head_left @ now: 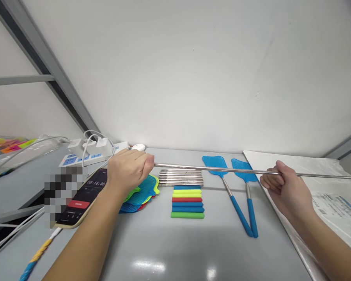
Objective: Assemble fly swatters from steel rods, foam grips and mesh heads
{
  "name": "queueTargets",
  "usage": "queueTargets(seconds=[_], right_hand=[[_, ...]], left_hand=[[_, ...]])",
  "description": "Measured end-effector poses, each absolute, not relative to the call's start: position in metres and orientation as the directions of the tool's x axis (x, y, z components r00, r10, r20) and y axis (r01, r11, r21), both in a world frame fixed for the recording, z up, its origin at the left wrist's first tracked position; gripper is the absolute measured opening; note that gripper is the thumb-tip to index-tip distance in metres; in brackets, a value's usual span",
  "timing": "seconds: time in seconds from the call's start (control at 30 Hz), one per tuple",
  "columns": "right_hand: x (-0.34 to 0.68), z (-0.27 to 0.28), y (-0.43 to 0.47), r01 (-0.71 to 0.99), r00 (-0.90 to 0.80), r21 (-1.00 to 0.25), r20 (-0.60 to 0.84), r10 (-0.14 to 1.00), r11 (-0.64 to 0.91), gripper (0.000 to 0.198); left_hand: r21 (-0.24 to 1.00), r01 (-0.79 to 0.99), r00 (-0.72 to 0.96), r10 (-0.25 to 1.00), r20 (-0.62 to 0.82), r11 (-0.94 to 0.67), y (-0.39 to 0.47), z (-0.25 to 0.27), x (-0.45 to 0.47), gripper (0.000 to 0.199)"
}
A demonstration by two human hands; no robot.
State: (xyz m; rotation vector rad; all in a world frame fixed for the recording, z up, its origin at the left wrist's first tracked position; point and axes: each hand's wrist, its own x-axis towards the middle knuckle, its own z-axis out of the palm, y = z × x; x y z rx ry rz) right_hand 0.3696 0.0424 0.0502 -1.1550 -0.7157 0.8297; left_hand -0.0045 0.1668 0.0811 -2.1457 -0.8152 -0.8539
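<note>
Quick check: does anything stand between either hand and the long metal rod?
Nothing visible does: the left hand is closed around one end of the metal rod, and the right hand holds it farther along.

I have my left forearm [95,230] slanting up and rightward, my right forearm [329,242] up and leftward, both bare. Left hand [130,168]: closed fist, back uppermost, thumb side to the right. Right hand [291,189]: curled, fingers bent inward, thumb uppermost. I note both hands well apart, roughly level.
</note>
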Motion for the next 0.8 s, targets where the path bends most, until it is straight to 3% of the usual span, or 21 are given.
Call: queueTargets(seconds=[0.13,0.33,0.47,0.6,0.8], right_hand=[[0.374,0.051,0.043,-0.201,0.570,-0.958,0.057,0.820,0.206,0.052],[0.376,0.050,0.044,-0.211,0.582,-0.963,0.015,0.813,0.169,0.050],[0.372,0.046,0.045,-0.204,0.614,-0.961,0.024,0.789,0.188,0.049],[0.362,0.041,0.044,-0.202,0.629,-0.963,0.011,0.777,0.177,0.048],[0.339,0.039,0.039,-0.224,0.587,-0.961,-0.001,0.809,0.161,0.048]], left_hand=[[-0.259,0.771,0.553,0.410,0.725,-0.581,0.165,0.081,-0.005,0.039],[0.122,0.851,0.265,0.617,0.741,-0.511,0.162,0.072,-0.004,0.044],[0.267,0.852,0.116,0.660,0.742,-0.450,0.159,0.064,0.007,0.046],[0.293,0.852,0.093,0.676,0.731,-0.434,0.153,0.061,0.018,0.045],[0.254,0.795,0.241,0.672,0.700,-0.550,0.133,0.058,0.043,0.043]])
